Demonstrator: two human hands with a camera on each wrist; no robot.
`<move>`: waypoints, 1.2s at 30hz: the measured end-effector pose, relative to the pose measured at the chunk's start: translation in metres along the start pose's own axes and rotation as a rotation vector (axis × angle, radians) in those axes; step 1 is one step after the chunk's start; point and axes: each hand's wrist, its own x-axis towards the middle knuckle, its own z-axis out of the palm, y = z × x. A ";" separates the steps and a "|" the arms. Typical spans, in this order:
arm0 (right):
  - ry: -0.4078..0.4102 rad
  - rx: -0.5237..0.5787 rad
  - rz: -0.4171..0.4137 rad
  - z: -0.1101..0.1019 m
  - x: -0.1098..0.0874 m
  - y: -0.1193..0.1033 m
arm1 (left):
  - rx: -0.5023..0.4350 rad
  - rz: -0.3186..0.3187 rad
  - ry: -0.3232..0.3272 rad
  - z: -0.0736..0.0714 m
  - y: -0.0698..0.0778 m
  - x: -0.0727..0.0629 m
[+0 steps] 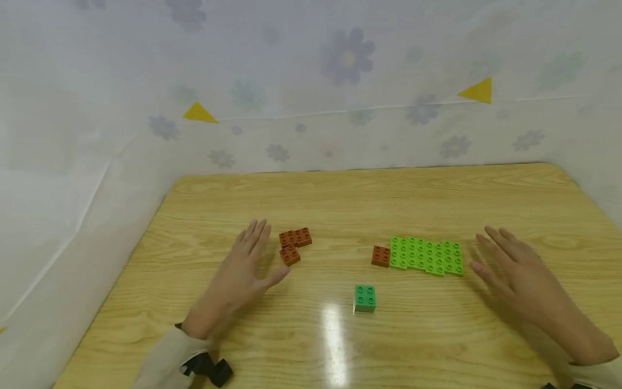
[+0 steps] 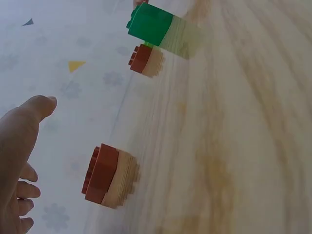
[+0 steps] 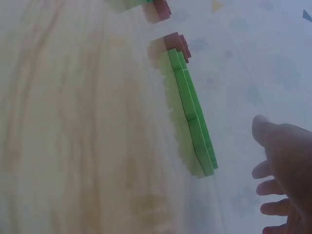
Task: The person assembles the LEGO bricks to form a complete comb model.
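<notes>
My left hand [image 1: 240, 273] is held with its fingers straight and thumb spread, just left of a small group of brown toy building bricks [image 1: 290, 255]. Nothing is in its grasp. On the other side, my right hand [image 1: 527, 278] has its fingers extended too, with its thumb near the right end of a row of lime green bricks [image 1: 417, 254]. A single brown brick [image 1: 380, 256] sits against the row's left end. Nearer to me, between the hands, stands one darker green brick [image 1: 365, 299], studs up. The left wrist view also shows this green brick [image 2: 150, 23].
All the bricks rest on a wooden table [image 1: 272, 335] with a glossy light streak near its front. Behind it hangs a white curtain [image 1: 301, 65] with a flower print and yellow triangles. A black strap device [image 1: 209, 368] is at the left sleeve.
</notes>
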 end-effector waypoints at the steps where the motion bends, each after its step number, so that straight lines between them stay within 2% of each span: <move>1: 0.000 0.008 0.001 0.001 0.000 -0.001 | -0.012 0.011 -0.003 0.000 0.003 0.000; 11: 0.061 0.009 -0.100 0.006 0.001 -0.011 | -0.051 0.147 -0.064 0.006 0.031 -0.003; 16: 0.096 0.006 -0.155 0.008 0.005 -0.016 | -0.079 0.233 -0.059 0.013 0.041 -0.001; 24: 0.175 -0.014 -0.278 0.013 0.017 -0.028 | -0.104 0.253 -0.107 0.024 0.055 -0.001; 31: 0.172 -0.027 -0.315 0.017 0.030 -0.040 | -0.103 0.372 -0.075 0.031 0.064 0.000; 36: 0.176 0.000 -0.336 0.021 0.037 -0.049 | -0.084 0.487 0.004 0.037 0.071 0.003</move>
